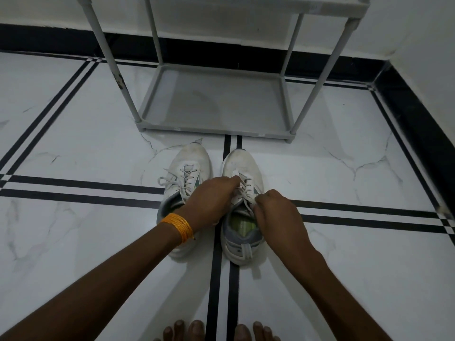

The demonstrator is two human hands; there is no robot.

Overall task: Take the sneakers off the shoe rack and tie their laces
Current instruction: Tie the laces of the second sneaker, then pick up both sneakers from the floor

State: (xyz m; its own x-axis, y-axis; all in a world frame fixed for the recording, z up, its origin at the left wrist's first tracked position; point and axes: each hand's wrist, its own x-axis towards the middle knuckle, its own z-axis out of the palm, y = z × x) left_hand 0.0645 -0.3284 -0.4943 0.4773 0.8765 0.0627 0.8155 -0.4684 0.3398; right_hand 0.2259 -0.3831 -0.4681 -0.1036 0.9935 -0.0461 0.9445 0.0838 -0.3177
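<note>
Both hands (211,198) pull laces (242,193) before grey rack (214,104).

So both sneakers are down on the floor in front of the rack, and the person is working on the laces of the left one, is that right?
Not quite. In the head view both hands, the left hand and the right hand, are on the laces of the right sneaker, not the left sneaker. The rest holds: both sneakers stand on the floor in front of the shoe rack.

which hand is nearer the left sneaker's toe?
Left. The left hand reaches across the left sneaker to the right sneaker's laces; the right hand pinches them from the far side.
</note>
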